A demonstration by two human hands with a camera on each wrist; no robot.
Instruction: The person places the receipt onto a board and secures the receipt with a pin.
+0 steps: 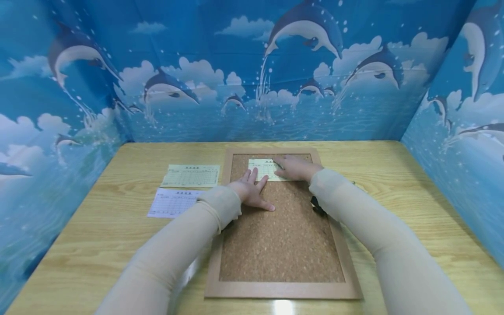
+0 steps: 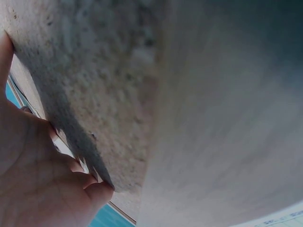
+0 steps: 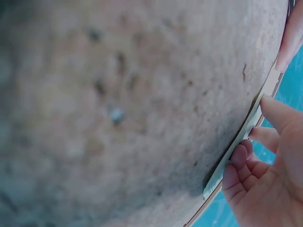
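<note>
A pale green printed slip [image 1: 260,165] lies near the top of a wood-framed cork board [image 1: 281,245]. My left hand [image 1: 252,192] has its fingers spread, fingertips at the slip's lower left part and thumb on the cork. My right hand [image 1: 295,167] rests over the slip's right part and hides it. In the right wrist view, the right hand's fingertips [image 3: 230,177] touch the slip [image 3: 225,165], seen nearly edge-on. The left wrist view shows the left hand [image 2: 42,170] with fingertips against the cork surface [image 2: 113,109].
Left of the board, another pale green printed slip [image 1: 191,176] lies on the wooden table [image 1: 98,227], above a pale purple one [image 1: 171,203] partly covered by the left sleeve [image 1: 181,245]. A dolphin-print curtain [image 1: 220,118] encloses the table's back and sides.
</note>
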